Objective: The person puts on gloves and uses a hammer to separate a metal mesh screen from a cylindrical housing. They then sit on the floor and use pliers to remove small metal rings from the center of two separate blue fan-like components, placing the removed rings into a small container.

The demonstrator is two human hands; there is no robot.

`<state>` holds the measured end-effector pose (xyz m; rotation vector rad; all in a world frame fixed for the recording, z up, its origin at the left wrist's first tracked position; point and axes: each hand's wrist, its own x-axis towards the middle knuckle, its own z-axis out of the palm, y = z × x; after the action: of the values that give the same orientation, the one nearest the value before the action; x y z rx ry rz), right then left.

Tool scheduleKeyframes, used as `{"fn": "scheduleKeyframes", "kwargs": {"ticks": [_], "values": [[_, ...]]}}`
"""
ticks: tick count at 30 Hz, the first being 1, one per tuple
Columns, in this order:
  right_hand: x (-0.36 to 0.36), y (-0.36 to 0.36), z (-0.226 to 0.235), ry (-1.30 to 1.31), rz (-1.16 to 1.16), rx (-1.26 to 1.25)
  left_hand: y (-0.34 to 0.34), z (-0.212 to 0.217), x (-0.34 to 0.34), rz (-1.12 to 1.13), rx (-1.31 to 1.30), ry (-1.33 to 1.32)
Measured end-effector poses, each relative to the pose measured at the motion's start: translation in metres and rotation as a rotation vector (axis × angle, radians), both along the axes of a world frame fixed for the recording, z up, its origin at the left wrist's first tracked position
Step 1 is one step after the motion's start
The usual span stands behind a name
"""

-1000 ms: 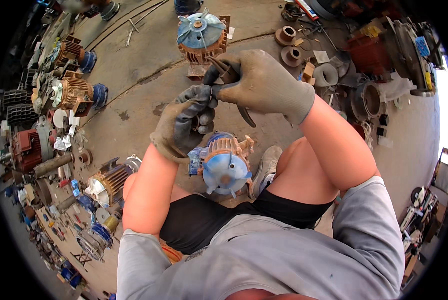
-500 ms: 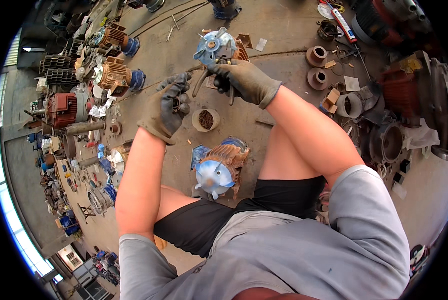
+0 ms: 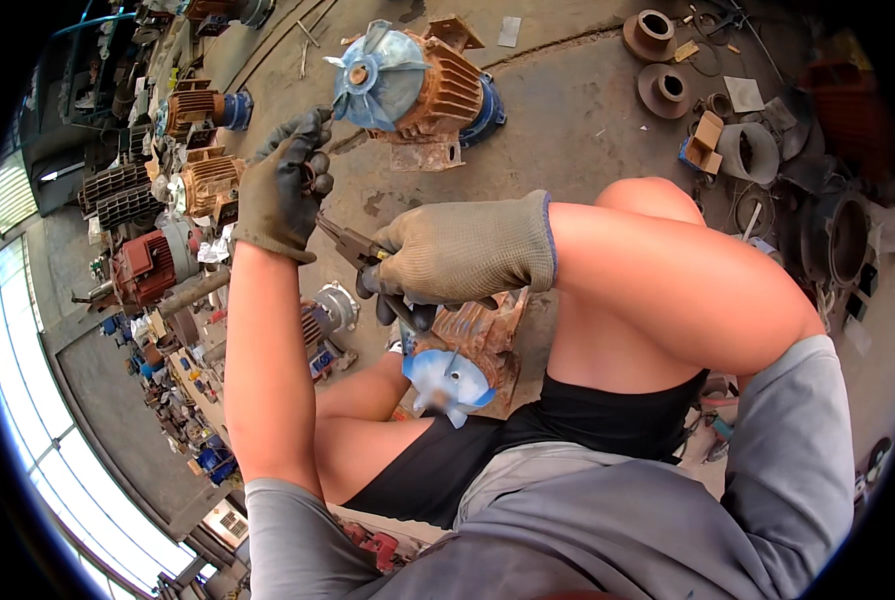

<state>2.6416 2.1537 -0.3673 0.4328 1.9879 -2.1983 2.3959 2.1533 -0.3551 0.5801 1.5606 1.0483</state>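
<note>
Pliers in my right hand (image 3: 458, 255), a small ring pinched in my left hand (image 3: 283, 190).

I'd keep the pliers (image 3: 363, 255) gripped firm and the dark metal ring (image 3: 310, 178) steady between gloved fingertips — knit gloves slip on oily steel. Near me sits a rusty finned motor (image 3: 473, 340) with a blue plastic fan; another motor (image 3: 418, 90) lies farther off on concrete.

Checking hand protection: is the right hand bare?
No, the right hand wears a grey knit glove while gripping the pliers.
</note>
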Motion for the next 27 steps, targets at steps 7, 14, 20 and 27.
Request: {"fn": "scheduleKeyframes", "kwargs": {"ticks": [7, 14, 20, 27], "values": [[0.012, 0.043, -0.034, 0.108, -0.384, -0.197, 0.043, -0.021, 0.006, -0.080, 0.019, 0.207], [0.016, 0.077, -0.030, 0.020, -0.386, -0.572, 0.080, -0.019, -0.015, -0.442, 0.094, 0.634], [0.013, 0.106, -0.030, -0.112, -0.323, -0.524, 0.087, -0.025, -0.016, -0.480, 0.136, 0.581], [-0.009, 0.129, -0.032, -0.179, -0.292, -0.510, 0.096, -0.063, -0.039, -0.490, 0.254, 0.424]]}}
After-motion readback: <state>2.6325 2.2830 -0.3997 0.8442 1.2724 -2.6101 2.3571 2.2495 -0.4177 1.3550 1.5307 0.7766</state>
